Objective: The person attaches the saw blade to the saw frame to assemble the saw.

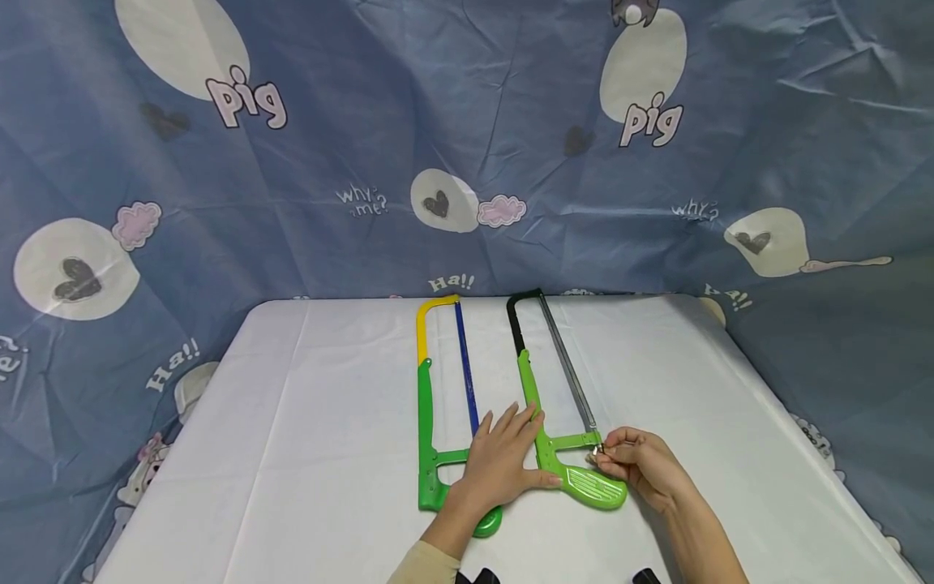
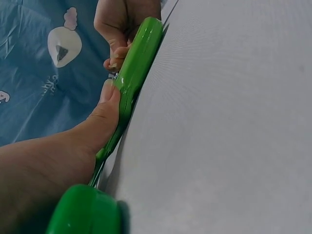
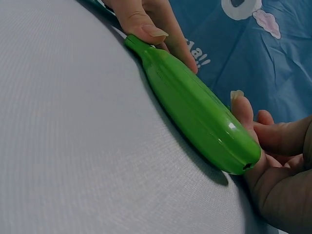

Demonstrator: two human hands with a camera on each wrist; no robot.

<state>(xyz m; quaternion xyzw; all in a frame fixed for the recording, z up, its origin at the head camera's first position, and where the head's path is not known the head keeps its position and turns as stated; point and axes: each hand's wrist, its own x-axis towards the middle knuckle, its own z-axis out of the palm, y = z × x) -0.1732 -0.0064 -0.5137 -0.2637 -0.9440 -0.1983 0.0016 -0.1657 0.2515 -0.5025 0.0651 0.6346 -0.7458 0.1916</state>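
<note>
A lime-green hacksaw with a black front bow and a grey blade lies on the white table. My left hand rests on its frame, fingers fairly straight and thumb pressed against the handle's root. At the blade's handle end, my right hand pinches a small metal wing nut, mostly covered by the fingertips. The right wrist view shows the green handle close up, between both hands. Left of it, partly under my left forearm, lies a second hacksaw, green and yellow with a blue blade.
White cloth covers the table. Behind its far edge hangs a blue printed curtain, which also runs down both sides. Both saws' front ends lie close to that far edge.
</note>
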